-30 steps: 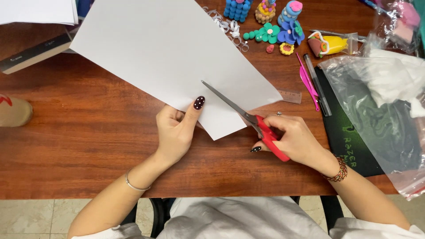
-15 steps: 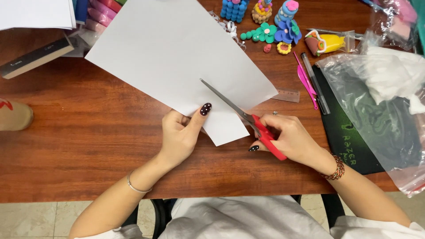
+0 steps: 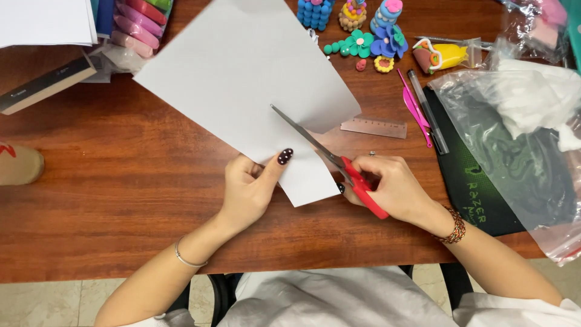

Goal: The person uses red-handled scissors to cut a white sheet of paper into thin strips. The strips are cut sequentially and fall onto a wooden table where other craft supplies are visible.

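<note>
A large white sheet of paper point(image 3: 242, 79) lies tilted over the wooden table point(image 3: 121, 175). My left hand point(image 3: 251, 188) pinches its near corner, thumb on top. My right hand point(image 3: 390, 188) grips red-handled scissors point(image 3: 330, 157), whose blades lie in a cut running into the sheet from its right edge. A narrow flap of paper hangs between the two hands.
Colourful clay figures point(image 3: 363, 24) and clay sticks point(image 3: 136, 21) stand at the back. A clear ruler point(image 3: 373, 127), pink tool point(image 3: 414, 109) and pen lie right of the paper. A dark mat point(image 3: 478, 188) under plastic bags point(image 3: 514, 121) fills the right side. A box point(image 3: 45, 88) sits at left.
The paper and both hands have shifted right and slightly toward me in view. The scissors have gone deeper into the sheet, and the ruler now shows beside the paper.
</note>
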